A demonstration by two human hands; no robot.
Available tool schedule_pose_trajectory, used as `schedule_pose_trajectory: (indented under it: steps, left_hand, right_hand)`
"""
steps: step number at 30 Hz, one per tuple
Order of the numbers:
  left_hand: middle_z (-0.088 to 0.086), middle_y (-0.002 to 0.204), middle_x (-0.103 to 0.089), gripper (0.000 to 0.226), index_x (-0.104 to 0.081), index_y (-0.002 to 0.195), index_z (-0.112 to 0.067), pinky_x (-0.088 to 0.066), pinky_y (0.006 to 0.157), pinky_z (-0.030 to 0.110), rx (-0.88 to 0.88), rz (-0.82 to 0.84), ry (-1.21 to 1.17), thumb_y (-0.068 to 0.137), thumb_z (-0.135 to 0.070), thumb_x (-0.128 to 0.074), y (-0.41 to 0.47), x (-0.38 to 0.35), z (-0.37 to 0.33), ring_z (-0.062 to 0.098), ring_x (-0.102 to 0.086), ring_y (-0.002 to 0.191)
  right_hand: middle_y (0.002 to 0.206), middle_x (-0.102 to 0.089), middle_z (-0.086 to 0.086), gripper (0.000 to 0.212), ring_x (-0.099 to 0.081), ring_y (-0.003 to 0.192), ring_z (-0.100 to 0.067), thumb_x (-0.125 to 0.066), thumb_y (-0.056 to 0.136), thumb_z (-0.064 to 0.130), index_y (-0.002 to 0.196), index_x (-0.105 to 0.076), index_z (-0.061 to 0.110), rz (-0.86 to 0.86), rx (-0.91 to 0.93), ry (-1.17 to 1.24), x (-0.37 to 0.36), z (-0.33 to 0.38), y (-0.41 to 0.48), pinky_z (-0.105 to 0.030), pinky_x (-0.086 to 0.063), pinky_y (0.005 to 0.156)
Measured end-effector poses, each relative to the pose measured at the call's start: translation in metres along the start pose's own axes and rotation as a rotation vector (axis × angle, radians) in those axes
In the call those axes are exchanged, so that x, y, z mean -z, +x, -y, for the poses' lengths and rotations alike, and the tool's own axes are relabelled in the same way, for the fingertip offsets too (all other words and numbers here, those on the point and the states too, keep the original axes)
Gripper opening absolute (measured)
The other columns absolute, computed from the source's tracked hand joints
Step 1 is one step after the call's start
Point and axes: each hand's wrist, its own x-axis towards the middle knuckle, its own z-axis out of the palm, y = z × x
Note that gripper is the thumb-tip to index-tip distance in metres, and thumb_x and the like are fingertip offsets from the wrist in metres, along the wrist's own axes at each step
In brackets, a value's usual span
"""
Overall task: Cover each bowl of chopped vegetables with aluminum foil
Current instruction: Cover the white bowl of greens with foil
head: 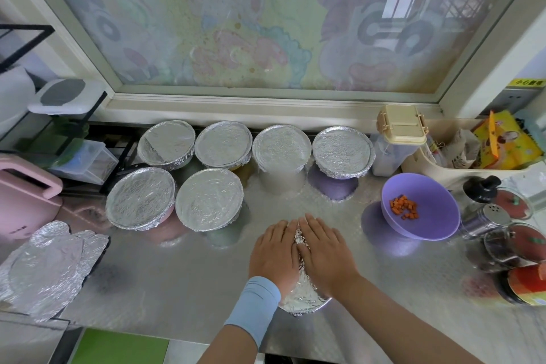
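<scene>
Foil [302, 297] pressed beneath straight fingers [313, 225], left hand [274, 255] beside right hand [326, 255]

- Left hand [273, 251] and right hand [325, 248] lie flat, side by side, on the foiled near bowl [301, 297].
- Six covered bowls [223, 143] stand in two rows at 11 o'clock.
- Open bowl [434, 227] holding carrot cubes [404, 207] sits at 2 o'clock.
- Loose foil sheets [44, 269] lie at 9 o'clock.

six foil-covered bowls [208, 203] at back, seventh bowl [302, 296] front ctr, uncovered purple bowl [440, 217] w/ carrot cubes [404, 207] rt
</scene>
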Motion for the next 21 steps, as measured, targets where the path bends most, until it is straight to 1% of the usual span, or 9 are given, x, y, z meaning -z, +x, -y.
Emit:
schedule_pose_trajectory:
  steps: [3, 6, 10, 12, 14, 15, 17, 19, 21]
  left_hand:
    - [-0.004, 0.148, -0.043, 0.056, -0.034, 0.148, -0.023, -0.036, 0.111, 0.032, 0.019, -0.025, 0.022, 0.095, -0.035, -0.023, -0.004, -0.002, 0.000, 0.016, -0.040, 0.134]
    - [-0.002, 0.147, -0.046, 0.061, -0.038, 0.147, -0.020, -0.037, 0.110, 0.034, 0.025, -0.049, -0.009, 0.094, -0.038, -0.014, -0.009, -0.007, -0.003, 0.017, -0.043, 0.134]
    - [-0.002, 0.151, -0.041, 0.070, -0.036, 0.148, -0.019, -0.023, 0.115, 0.025, 0.121, -0.057, -0.198, 0.092, -0.045, -0.004, -0.016, 0.000, 0.002, 0.014, -0.036, 0.139]
    - [-0.002, 0.154, -0.037, 0.057, -0.034, 0.150, -0.019, -0.020, 0.117, 0.024, 0.192, -0.085, -0.302, 0.101, -0.041, -0.017, -0.021, -0.001, 0.010, 0.014, -0.031, 0.142]
    - [-0.001, 0.160, -0.027, 0.054, -0.026, 0.154, -0.017, -0.017, 0.121, 0.028, 0.210, -0.078, -0.379, 0.103, -0.036, -0.029, -0.032, -0.004, 0.016, 0.014, -0.022, 0.147]
    - [0.000, 0.162, -0.021, 0.058, -0.022, 0.155, -0.016, -0.016, 0.122, 0.032, 0.179, -0.086, -0.385, 0.102, -0.039, -0.029, -0.037, -0.006, 0.019, 0.015, -0.018, 0.148]
    - [0.002, 0.163, -0.013, 0.065, -0.020, 0.155, -0.014, -0.014, 0.122, 0.039, 0.042, -0.107, -0.257, 0.098, -0.044, -0.028, -0.045, -0.012, 0.025, 0.018, -0.012, 0.151]
    - [0.006, 0.164, -0.013, 0.071, -0.023, 0.155, -0.012, -0.011, 0.120, 0.044, -0.102, -0.071, -0.067, 0.095, -0.048, -0.036, -0.043, -0.012, 0.027, 0.023, -0.011, 0.151]
    - [0.008, 0.163, -0.017, 0.076, -0.027, 0.153, -0.009, -0.011, 0.118, 0.045, -0.219, -0.032, 0.060, 0.093, -0.053, -0.040, -0.034, -0.007, 0.024, 0.025, -0.014, 0.151]
  right_hand:
    - [0.157, -0.034, 0.002, 0.061, -0.038, 0.141, -0.019, -0.024, 0.097, 0.049, 0.151, -0.035, 0.022, 0.008, -0.003, 0.010, -0.004, -0.002, -0.006, -0.041, -0.034, 0.111]
    - [0.162, -0.020, 0.006, 0.071, -0.024, 0.148, -0.014, -0.010, 0.092, 0.055, 0.155, -0.020, 0.024, 0.018, -0.024, 0.071, -0.007, -0.010, -0.019, -0.036, -0.019, 0.119]
    - [0.163, -0.010, 0.009, 0.081, -0.012, 0.149, -0.009, 0.006, 0.083, 0.058, 0.157, -0.007, 0.027, 0.024, -0.081, 0.130, -0.002, -0.014, -0.025, -0.030, -0.010, 0.120]
    - [0.164, -0.005, 0.009, 0.084, -0.008, 0.150, -0.007, 0.008, 0.081, 0.059, 0.157, -0.004, 0.026, 0.047, -0.083, 0.140, -0.001, -0.012, -0.024, -0.025, -0.008, 0.119]
    - [0.164, -0.002, 0.009, 0.084, -0.005, 0.150, -0.006, 0.005, 0.081, 0.060, 0.157, -0.004, 0.025, 0.054, -0.083, 0.201, -0.002, -0.011, -0.023, -0.020, -0.004, 0.116]
    - [0.164, -0.001, 0.009, 0.084, -0.004, 0.150, -0.006, 0.002, 0.082, 0.061, 0.157, -0.005, 0.024, 0.053, -0.078, 0.236, -0.002, -0.011, -0.021, -0.019, -0.003, 0.116]
    - [0.164, 0.001, 0.009, 0.083, -0.002, 0.150, -0.007, -0.002, 0.083, 0.062, 0.157, -0.006, 0.025, 0.058, -0.041, 0.274, -0.001, -0.012, -0.015, -0.021, -0.003, 0.118]
    - [0.163, 0.006, 0.010, 0.082, 0.001, 0.150, -0.008, -0.004, 0.084, 0.062, 0.157, -0.004, 0.024, 0.073, 0.018, 0.253, 0.001, -0.013, -0.008, -0.025, -0.005, 0.120]
    - [0.162, 0.010, 0.011, 0.083, 0.005, 0.150, -0.008, -0.004, 0.084, 0.063, 0.157, -0.003, 0.024, 0.095, 0.072, 0.208, 0.005, -0.014, -0.002, -0.027, -0.004, 0.121]
